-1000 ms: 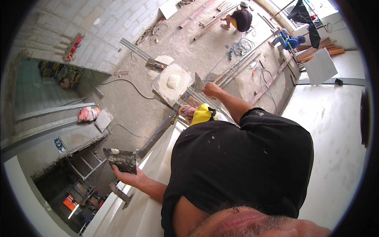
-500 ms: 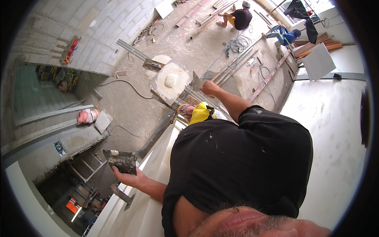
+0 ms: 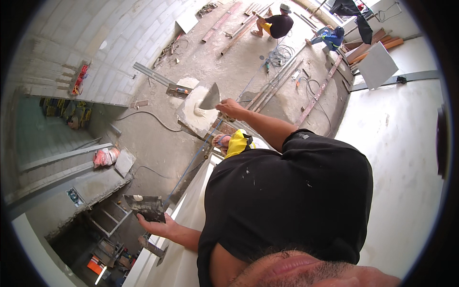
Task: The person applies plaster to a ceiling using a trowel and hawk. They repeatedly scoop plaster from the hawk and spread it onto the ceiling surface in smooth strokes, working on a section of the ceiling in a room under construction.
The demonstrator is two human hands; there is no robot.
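My left hand [image 3: 157, 226], palm up at the lower left, is closed around the underside of a dark rectangular plastering trowel [image 3: 149, 208]. A small dab of white plaster [image 3: 138, 197] sits on its plate. My right hand [image 3: 231, 109] reaches forward, fingers wrapped round the handle of a pointed trowel [image 3: 211, 98] with a grey triangular blade. That blade hangs over the near right side of a plaster-smeared board [image 3: 187, 114], partly covering a white heap of plaster [image 3: 197, 111]. Whether the blade touches the heap, I cannot tell.
Another flat trowel [image 3: 180, 90] lies by the board's far edge. A blue hose [image 3: 191, 160] runs past my foot. Metal pipes [image 3: 279, 86] and coiled cable [image 3: 282, 55] lie ahead. Two people [image 3: 279, 25] crouch farther off. At lower left, an opening drops beside a ladder [image 3: 111, 222].
My right hand has moved left with the pointed trowel, bringing its blade from beside the board to over it. The left hand keeps its hold on the plastering trowel.
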